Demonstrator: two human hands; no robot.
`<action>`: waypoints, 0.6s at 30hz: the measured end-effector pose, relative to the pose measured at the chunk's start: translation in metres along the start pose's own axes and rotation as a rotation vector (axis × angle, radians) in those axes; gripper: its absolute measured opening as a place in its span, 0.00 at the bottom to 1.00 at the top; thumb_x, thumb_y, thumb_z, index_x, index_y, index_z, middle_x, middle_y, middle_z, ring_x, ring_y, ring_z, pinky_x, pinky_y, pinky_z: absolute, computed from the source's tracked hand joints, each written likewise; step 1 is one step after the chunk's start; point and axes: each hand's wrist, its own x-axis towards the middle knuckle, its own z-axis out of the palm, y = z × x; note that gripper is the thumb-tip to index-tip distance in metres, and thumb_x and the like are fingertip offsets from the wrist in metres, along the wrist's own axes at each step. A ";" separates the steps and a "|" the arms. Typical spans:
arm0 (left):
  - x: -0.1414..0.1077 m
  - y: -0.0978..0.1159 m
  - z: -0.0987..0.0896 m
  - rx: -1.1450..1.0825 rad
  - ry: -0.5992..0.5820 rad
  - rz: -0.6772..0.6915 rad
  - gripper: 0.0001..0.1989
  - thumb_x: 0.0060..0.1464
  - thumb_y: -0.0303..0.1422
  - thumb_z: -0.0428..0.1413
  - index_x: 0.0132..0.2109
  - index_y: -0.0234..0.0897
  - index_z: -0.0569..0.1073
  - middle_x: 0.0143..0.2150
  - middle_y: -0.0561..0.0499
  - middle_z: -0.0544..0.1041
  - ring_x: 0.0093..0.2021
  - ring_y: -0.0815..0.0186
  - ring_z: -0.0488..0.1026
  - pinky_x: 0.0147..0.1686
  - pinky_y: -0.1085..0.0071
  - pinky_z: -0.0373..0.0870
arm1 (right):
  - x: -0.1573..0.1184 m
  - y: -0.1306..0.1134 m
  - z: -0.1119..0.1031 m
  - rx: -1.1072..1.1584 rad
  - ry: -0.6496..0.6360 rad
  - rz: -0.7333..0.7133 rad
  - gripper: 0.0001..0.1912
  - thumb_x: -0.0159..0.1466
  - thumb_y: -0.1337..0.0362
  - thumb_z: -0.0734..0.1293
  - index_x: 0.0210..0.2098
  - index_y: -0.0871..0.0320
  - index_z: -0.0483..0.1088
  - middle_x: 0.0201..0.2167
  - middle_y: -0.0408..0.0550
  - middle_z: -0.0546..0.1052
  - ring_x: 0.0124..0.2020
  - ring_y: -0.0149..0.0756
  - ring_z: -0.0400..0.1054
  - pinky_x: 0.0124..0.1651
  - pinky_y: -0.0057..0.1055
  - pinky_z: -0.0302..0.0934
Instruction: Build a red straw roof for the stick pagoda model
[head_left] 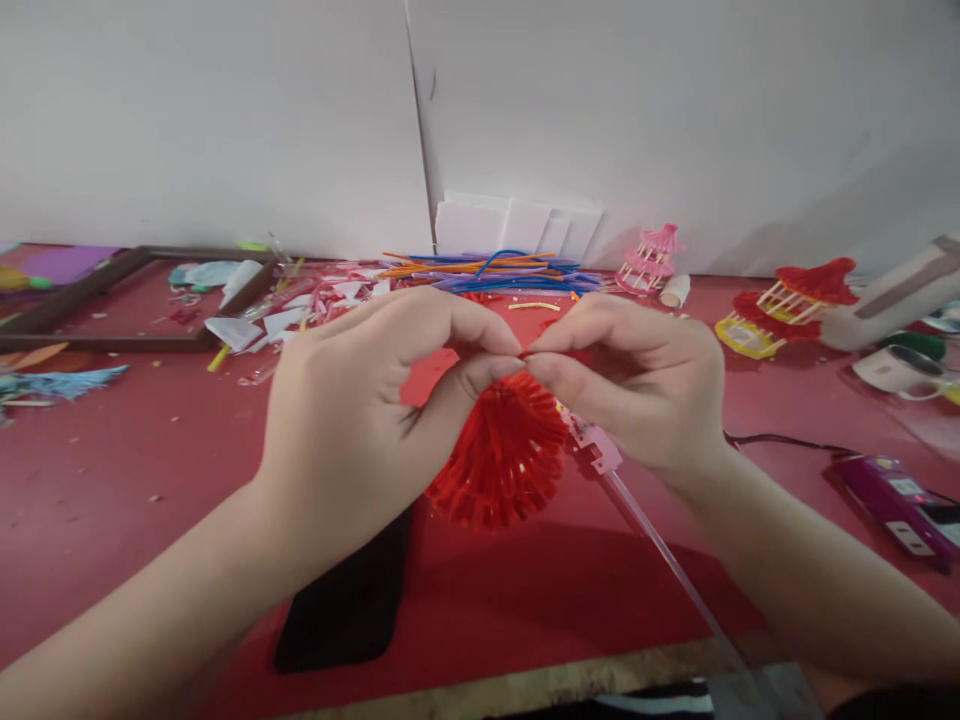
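Red chenille cone (499, 465): centre of the red tabletop (480, 620), hanging or resting just under the fingertips, ruffled edge toward the wearer. Can't tell if it touches the surface.

Near edge: black phone-like slab (341, 610) lies flat, partly under the left forearm's side. Clear rod (667, 550) with a pink clip-like piece (601, 450) runs from beside the cone down to the edge.

Left hand (337, 400): thumb and index pinching a red strand end at the cone's tip. Right hand (637, 375): same pinch, same spot, fingertips meeting the left's.

Status, judged: pleats formed and fanned into a skirt, so the body looks done. Tip looks open work; whether the strand is fastened is hidden by the fingers. Any other work left: can't tell.

Right side: magenta power strip (896, 505), then a tipped white mug (896, 370), then a red-and-yellow tiered model (806, 300), tilted.

Far: dark frame (112, 343) at left, pink tiered model (652, 265) upright, blue, orange and purple stems (480, 270) in a heap, white cards (487, 222) leaning on the wall (637, 100).
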 end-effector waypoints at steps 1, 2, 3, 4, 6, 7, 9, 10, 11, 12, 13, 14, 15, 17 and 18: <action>0.000 0.000 0.000 -0.025 -0.013 -0.028 0.06 0.64 0.31 0.55 0.37 0.45 0.74 0.37 0.61 0.83 0.37 0.66 0.80 0.39 0.72 0.73 | -0.001 0.001 0.001 0.006 0.016 0.002 0.04 0.61 0.69 0.75 0.31 0.55 0.78 0.27 0.40 0.79 0.28 0.28 0.69 0.30 0.29 0.64; 0.000 0.000 0.000 -0.061 -0.031 -0.055 0.06 0.64 0.32 0.55 0.37 0.45 0.74 0.36 0.62 0.82 0.36 0.67 0.79 0.38 0.72 0.73 | -0.002 0.002 0.001 0.014 0.025 0.002 0.05 0.61 0.69 0.76 0.30 0.55 0.78 0.26 0.40 0.79 0.27 0.28 0.69 0.29 0.30 0.64; 0.001 -0.001 0.000 -0.103 -0.054 -0.084 0.06 0.64 0.33 0.56 0.36 0.45 0.74 0.35 0.62 0.82 0.35 0.67 0.78 0.37 0.72 0.73 | -0.002 0.002 0.001 0.030 0.033 -0.006 0.05 0.60 0.68 0.77 0.29 0.55 0.78 0.25 0.40 0.79 0.26 0.28 0.68 0.28 0.30 0.64; 0.002 -0.001 -0.001 -0.149 -0.082 -0.108 0.06 0.63 0.33 0.56 0.36 0.46 0.74 0.34 0.62 0.81 0.34 0.67 0.78 0.36 0.72 0.73 | -0.003 0.002 0.001 0.049 0.031 -0.016 0.06 0.60 0.68 0.77 0.29 0.55 0.78 0.24 0.40 0.78 0.25 0.28 0.68 0.27 0.30 0.63; 0.004 -0.003 -0.003 -0.235 -0.142 -0.140 0.06 0.62 0.33 0.57 0.35 0.46 0.75 0.33 0.62 0.81 0.32 0.68 0.77 0.35 0.72 0.73 | -0.004 0.001 -0.002 0.088 -0.008 -0.060 0.05 0.59 0.68 0.78 0.29 0.55 0.79 0.22 0.40 0.77 0.25 0.29 0.69 0.26 0.30 0.64; 0.005 -0.004 -0.004 -0.265 -0.174 -0.149 0.06 0.62 0.33 0.57 0.35 0.46 0.76 0.33 0.62 0.81 0.32 0.68 0.77 0.35 0.72 0.73 | -0.004 0.001 -0.005 0.097 -0.047 -0.080 0.05 0.60 0.68 0.77 0.30 0.55 0.79 0.23 0.40 0.77 0.25 0.29 0.69 0.26 0.30 0.64; 0.007 -0.007 -0.007 -0.299 -0.230 -0.150 0.06 0.60 0.31 0.57 0.35 0.47 0.77 0.33 0.62 0.81 0.32 0.68 0.77 0.34 0.72 0.73 | -0.002 -0.001 -0.011 0.098 -0.150 -0.123 0.02 0.61 0.67 0.77 0.33 0.56 0.80 0.25 0.41 0.78 0.27 0.30 0.71 0.27 0.29 0.66; 0.007 -0.008 -0.009 -0.305 -0.256 -0.143 0.07 0.60 0.31 0.57 0.35 0.48 0.78 0.33 0.62 0.81 0.31 0.68 0.77 0.33 0.72 0.73 | -0.001 -0.003 -0.015 0.089 -0.203 -0.139 0.01 0.62 0.67 0.76 0.35 0.56 0.80 0.26 0.42 0.79 0.28 0.30 0.73 0.28 0.29 0.68; 0.008 -0.009 -0.011 -0.307 -0.278 -0.133 0.07 0.60 0.31 0.57 0.35 0.48 0.78 0.33 0.62 0.81 0.31 0.68 0.77 0.33 0.72 0.72 | 0.001 -0.005 -0.019 0.079 -0.254 -0.149 0.01 0.64 0.67 0.75 0.36 0.56 0.80 0.28 0.43 0.80 0.30 0.30 0.74 0.29 0.29 0.69; 0.008 -0.011 -0.012 -0.309 -0.297 -0.117 0.08 0.60 0.31 0.57 0.35 0.49 0.79 0.33 0.62 0.81 0.32 0.68 0.77 0.32 0.73 0.72 | 0.003 -0.007 -0.023 0.069 -0.304 -0.152 0.02 0.65 0.67 0.73 0.38 0.56 0.81 0.29 0.43 0.80 0.31 0.30 0.75 0.31 0.28 0.70; 0.008 -0.012 -0.013 -0.317 -0.311 -0.097 0.08 0.60 0.31 0.58 0.35 0.49 0.79 0.33 0.62 0.82 0.32 0.68 0.78 0.33 0.73 0.72 | 0.005 -0.008 -0.026 0.065 -0.351 -0.155 0.04 0.66 0.68 0.72 0.39 0.56 0.81 0.30 0.43 0.81 0.32 0.30 0.76 0.32 0.28 0.72; 0.009 -0.012 -0.014 -0.334 -0.327 -0.076 0.08 0.60 0.30 0.58 0.35 0.49 0.79 0.33 0.62 0.82 0.33 0.68 0.78 0.34 0.73 0.73 | 0.006 -0.010 -0.030 0.069 -0.391 -0.155 0.05 0.67 0.69 0.71 0.41 0.56 0.80 0.31 0.44 0.81 0.33 0.29 0.76 0.34 0.27 0.73; 0.009 -0.013 -0.014 -0.357 -0.344 -0.057 0.08 0.60 0.30 0.58 0.35 0.49 0.79 0.34 0.62 0.82 0.34 0.68 0.79 0.36 0.73 0.74 | 0.007 -0.011 -0.032 0.079 -0.422 -0.155 0.06 0.68 0.69 0.70 0.42 0.56 0.80 0.31 0.44 0.81 0.33 0.30 0.77 0.35 0.28 0.73; 0.009 -0.013 -0.014 -0.414 -0.371 -0.025 0.08 0.60 0.30 0.58 0.35 0.48 0.79 0.35 0.62 0.83 0.37 0.68 0.80 0.39 0.73 0.76 | 0.008 -0.011 -0.034 0.116 -0.429 -0.169 0.05 0.67 0.69 0.71 0.41 0.56 0.80 0.31 0.44 0.81 0.33 0.31 0.77 0.36 0.30 0.74; 0.009 -0.012 -0.014 -0.439 -0.378 -0.014 0.07 0.60 0.30 0.59 0.35 0.48 0.78 0.36 0.62 0.83 0.38 0.67 0.81 0.40 0.73 0.76 | 0.007 -0.011 -0.034 0.131 -0.399 -0.174 0.05 0.65 0.69 0.73 0.40 0.56 0.81 0.30 0.44 0.81 0.32 0.32 0.77 0.35 0.31 0.75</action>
